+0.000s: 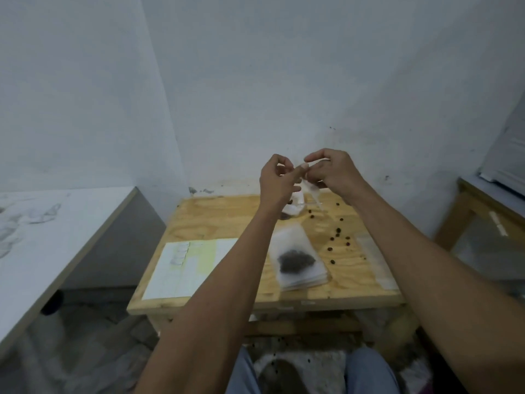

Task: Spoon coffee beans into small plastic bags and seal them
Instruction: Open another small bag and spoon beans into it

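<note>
One view, head camera. Left hand (277, 180) and right hand (331, 173): both raised above the worktop (227, 217), fingertips pinching the top edge of a small bag (308, 191), which hangs between them; contents too blurred to judge. Stack of bags (298, 258) with dark beans inside the top one: near edge. Loose beans (338, 237): scattered at right. Paper sheet (187, 268): left. Advice: keep the bag upright, run pinched fingers along the strip end to end, then check closure.
</note>
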Tool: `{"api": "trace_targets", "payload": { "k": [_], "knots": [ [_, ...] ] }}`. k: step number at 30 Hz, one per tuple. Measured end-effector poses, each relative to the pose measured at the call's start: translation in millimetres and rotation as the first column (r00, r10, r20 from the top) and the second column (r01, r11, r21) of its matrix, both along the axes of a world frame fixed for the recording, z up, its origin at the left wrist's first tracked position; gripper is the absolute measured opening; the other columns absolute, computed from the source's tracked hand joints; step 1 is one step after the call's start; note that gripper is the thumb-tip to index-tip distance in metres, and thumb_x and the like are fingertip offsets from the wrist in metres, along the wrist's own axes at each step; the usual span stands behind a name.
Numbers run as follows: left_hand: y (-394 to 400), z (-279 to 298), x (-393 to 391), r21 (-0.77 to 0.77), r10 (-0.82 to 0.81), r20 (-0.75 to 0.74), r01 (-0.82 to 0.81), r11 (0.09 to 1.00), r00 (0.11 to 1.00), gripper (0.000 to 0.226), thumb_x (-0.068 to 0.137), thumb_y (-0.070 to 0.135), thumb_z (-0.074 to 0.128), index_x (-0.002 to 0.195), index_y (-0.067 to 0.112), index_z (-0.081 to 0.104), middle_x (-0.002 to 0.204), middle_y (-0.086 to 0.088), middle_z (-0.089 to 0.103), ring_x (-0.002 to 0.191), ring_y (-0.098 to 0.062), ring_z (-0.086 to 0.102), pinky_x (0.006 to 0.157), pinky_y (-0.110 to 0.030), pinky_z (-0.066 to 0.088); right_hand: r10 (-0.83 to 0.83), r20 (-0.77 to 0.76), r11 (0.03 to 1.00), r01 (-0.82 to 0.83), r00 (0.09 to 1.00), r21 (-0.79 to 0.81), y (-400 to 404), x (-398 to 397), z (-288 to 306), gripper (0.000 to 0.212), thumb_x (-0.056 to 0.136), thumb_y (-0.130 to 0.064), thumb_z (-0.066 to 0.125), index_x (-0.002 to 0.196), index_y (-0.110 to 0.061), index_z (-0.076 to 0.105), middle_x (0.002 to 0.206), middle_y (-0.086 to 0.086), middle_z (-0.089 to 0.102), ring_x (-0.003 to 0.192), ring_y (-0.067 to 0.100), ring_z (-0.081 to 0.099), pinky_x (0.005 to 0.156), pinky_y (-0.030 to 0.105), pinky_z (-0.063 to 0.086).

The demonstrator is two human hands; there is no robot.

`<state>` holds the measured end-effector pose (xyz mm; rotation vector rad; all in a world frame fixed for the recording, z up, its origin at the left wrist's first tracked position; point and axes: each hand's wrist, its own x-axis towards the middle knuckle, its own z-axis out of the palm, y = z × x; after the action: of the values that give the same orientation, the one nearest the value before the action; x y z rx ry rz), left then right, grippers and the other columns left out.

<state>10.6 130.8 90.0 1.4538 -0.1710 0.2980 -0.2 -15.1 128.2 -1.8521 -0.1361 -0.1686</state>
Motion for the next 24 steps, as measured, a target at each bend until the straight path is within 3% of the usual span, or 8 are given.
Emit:
{"api": "trace_targets", "payload": {
  "k": [3, 6, 10, 13, 17, 21, 24],
  "knots": [
    [6.4, 4.2, -6.0, -0.128, -0.104, -0.039, 0.098, 0.987, 0.994, 0.019, 0.091, 0.005, 0.072, 0.093, 0.007, 0.053, 0.08, -0.021, 0.067, 0.072, -0.033, 0.07, 0.063, -0.037, 0.059, 0.03, -0.007, 0.998, -0.029, 1.0, 0.059, 4.4, -0.1, -3.0, 0.03, 0.081, 0.007, 0.069, 0.109, -0.003, 0.067, 0.089, 0.017, 0.076, 0.077, 0.021, 0.074, 0.069, 0.031, 0.062],
    [13.1, 5.0, -8.9, -0.158, -0.141, -0.042, 0.133, 0.979, 0.989, 0.014, 0.092, 0.002, 0.07, 0.096, 0.006, 0.056, 0.079, -0.017, 0.069, 0.071, -0.029, 0.071, 0.065, -0.037, 0.06, 0.046, -0.024, 0.993, -0.043, 0.999, 0.107, 5.5, -0.2, -4.0, 0.025, 0.086, 0.002, 0.072, 0.11, -0.005, 0.067, 0.089, 0.014, 0.078, 0.077, 0.019, 0.074, 0.071, 0.031, 0.063],
    [17.9, 0.0, -8.5, -0.126, -0.148, -0.03, 0.143, 0.982, 0.989, 0.011, 0.093, -0.008, 0.06, 0.099, 0.001, 0.059, 0.08, -0.018, 0.068, 0.073, -0.028, 0.072, 0.067, -0.039, 0.062, 0.012, -0.015, 0.993, -0.01, 1.0, 0.115, 5.7, 0.5, -5.7, 0.019, 0.087, 0.004, 0.071, 0.103, -0.005, 0.066, 0.08, 0.012, 0.075, 0.069, 0.018, 0.071, 0.063, 0.029, 0.058],
    [14.4, 0.1, -6.0, -0.028, -0.115, -0.076, 0.113, 0.993, 0.99, 0.014, 0.091, -0.012, 0.055, 0.097, -0.008, 0.067, 0.081, -0.02, 0.067, 0.071, -0.029, 0.072, 0.068, -0.041, 0.063, -0.042, 0.115, 0.996, 0.052, 0.992, -0.079, 9.8, 3.6, -13.4, 0.015, 0.085, 0.004, 0.072, 0.095, -0.008, 0.07, 0.078, 0.01, 0.072, 0.069, 0.018, 0.07, 0.065, 0.03, 0.058],
    [9.7, 1.0, -1.0, 0.011, -0.011, -0.126, 0.013, 1.0, 0.992, 0.02, 0.09, -0.011, 0.052, 0.092, -0.007, 0.071, 0.086, -0.02, 0.07, 0.072, -0.028, 0.072, 0.067, -0.042, 0.064, -0.034, 0.265, 0.926, 0.13, 0.964, -0.355, 19.5, 3.7, -20.7, 0.014, 0.086, -0.008, 0.074, 0.089, -0.022, 0.074, 0.083, -0.004, 0.071, 0.075, 0.009, 0.067, 0.066, 0.022, 0.051],
    [11.3, -6.3, 2.5, 0.05, 0.051, -0.106, -0.046, 0.998, 0.993, 0.011, 0.087, -0.001, 0.061, 0.093, 0.001, 0.07, 0.096, -0.013, 0.069, 0.071, -0.028, 0.073, 0.062, -0.048, 0.063, 0.001, 0.232, 0.883, 0.108, 0.973, -0.457, 23.6, 5.6, -18.8, 0.013, 0.086, -0.012, 0.074, 0.095, -0.021, 0.076, 0.079, -0.003, 0.07, 0.071, 0.014, 0.067, 0.066, 0.033, 0.058],
    [12.0, -8.3, 2.7, 0.068, 0.035, -0.13, -0.026, 0.997, 0.991, 0.012, 0.086, 0.003, 0.064, 0.097, 0.006, 0.068, 0.097, -0.017, 0.071, 0.072, -0.03, 0.072, 0.058, -0.043, 0.062, 0.016, 0.214, 0.855, 0.098, 0.977, -0.509, 28.0, 6.4, -15.8, 0.019, 0.086, -0.005, 0.07, 0.097, -0.018, 0.078, 0.079, 0.003, 0.07, 0.061, 0.016, 0.065, 0.068, 0.04, 0.062]
  ]
}}
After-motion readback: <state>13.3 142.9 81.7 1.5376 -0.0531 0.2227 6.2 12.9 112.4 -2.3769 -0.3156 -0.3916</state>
